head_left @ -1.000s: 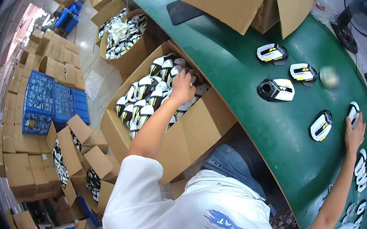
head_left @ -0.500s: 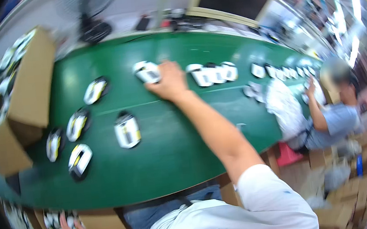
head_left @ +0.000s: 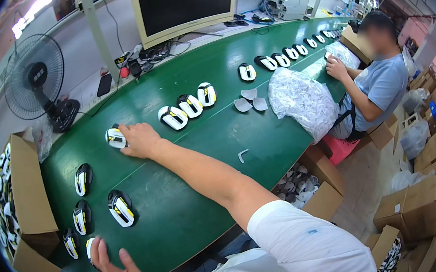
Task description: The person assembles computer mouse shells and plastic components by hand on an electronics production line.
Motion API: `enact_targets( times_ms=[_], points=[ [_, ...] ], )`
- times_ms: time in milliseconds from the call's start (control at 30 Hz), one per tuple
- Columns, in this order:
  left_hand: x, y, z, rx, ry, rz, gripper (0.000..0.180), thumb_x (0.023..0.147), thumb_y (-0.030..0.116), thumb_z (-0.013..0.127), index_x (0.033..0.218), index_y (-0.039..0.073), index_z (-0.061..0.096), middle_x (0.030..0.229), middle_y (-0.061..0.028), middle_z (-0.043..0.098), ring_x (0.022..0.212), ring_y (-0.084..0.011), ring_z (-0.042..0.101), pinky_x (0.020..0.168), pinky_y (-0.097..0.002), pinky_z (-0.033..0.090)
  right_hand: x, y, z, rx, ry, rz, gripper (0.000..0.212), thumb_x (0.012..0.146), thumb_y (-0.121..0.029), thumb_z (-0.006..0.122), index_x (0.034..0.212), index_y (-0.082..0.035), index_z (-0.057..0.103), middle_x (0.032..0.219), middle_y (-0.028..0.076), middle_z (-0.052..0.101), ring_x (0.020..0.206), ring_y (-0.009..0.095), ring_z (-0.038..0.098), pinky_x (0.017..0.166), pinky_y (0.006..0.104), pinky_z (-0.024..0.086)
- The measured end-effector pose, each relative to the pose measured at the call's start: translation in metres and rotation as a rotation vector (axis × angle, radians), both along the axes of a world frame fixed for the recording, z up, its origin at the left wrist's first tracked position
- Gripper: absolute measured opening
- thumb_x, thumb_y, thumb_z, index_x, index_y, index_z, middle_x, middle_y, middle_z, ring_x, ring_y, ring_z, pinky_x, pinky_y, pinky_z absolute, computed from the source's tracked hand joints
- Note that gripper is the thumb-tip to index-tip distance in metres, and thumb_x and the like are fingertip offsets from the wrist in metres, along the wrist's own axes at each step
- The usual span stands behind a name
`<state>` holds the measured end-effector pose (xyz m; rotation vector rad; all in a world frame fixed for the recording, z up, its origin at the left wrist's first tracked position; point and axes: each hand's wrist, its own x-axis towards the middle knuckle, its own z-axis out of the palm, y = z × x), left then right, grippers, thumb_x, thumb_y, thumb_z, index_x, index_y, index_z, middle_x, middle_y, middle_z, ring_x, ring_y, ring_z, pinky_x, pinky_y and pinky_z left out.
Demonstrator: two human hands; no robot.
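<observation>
My right hand reaches over the green bench with its fingers closed round a rounded white, black and yellow plastic part. My left hand is raised at the bench's near left edge, fingers apart. It partly hides another such plastic part; whether they touch I cannot tell. Loose parts of this kind lie nearby, including one nearer to me and one farther left. To the right of my right hand, a group of 3 parts lies side by side.
An open carton full of parts stands at the left, beside a fan. A monitor rises behind the bench. Rightward are grey curved pieces, a clear plastic bag and a seated co-worker.
My left hand has risen from the box below the bench edge to the bench's near left. The view has turned rightward. My right hand stays on its plastic part.
</observation>
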<state>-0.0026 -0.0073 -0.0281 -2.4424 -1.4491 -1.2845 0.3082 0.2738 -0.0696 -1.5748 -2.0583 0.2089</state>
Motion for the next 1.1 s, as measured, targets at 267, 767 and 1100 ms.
enact_targets(
  times_ms=[267,767,1100],
  points=[
    [0.122,0.156,0.018,-0.864,-1.030,-0.085,0.077,0.116,0.028,0.069,0.179,0.009,0.031,0.161,-0.0114,0.055,0.131,-0.0251,0.059,0.115,-0.0430,0.047,-0.024,-0.076,0.001,0.298,0.235,0.092,0.081,0.089,-0.053,0.086,0.147,-0.002,0.063,0.143,0.017,0.070,0.139,0.037,0.063,0.130,0.0617,0.033],
    [0.090,0.353,-0.051,-0.732,-0.359,0.218,0.084,0.105,0.045,0.069,0.178,0.016,0.039,0.174,-0.0313,0.042,0.157,-0.0486,0.048,0.126,-0.0538,0.045,-0.020,-0.026,0.025,-0.186,-0.075,0.001,0.083,0.094,-0.055,0.085,0.157,-0.011,0.055,0.140,0.021,0.071,0.132,0.042,0.066,0.113,0.0591,0.049],
    [0.154,0.349,-0.032,-0.810,-0.079,0.151,0.060,0.105,0.025,0.065,0.159,0.001,0.063,0.154,-0.0269,0.069,0.146,-0.0430,0.064,0.123,-0.0484,0.049,0.022,-0.012,0.018,-0.225,0.026,-0.114,0.086,0.090,-0.042,0.082,0.162,-0.005,0.053,0.136,0.027,0.072,0.128,0.045,0.069,0.108,0.0561,0.057]
  ],
)
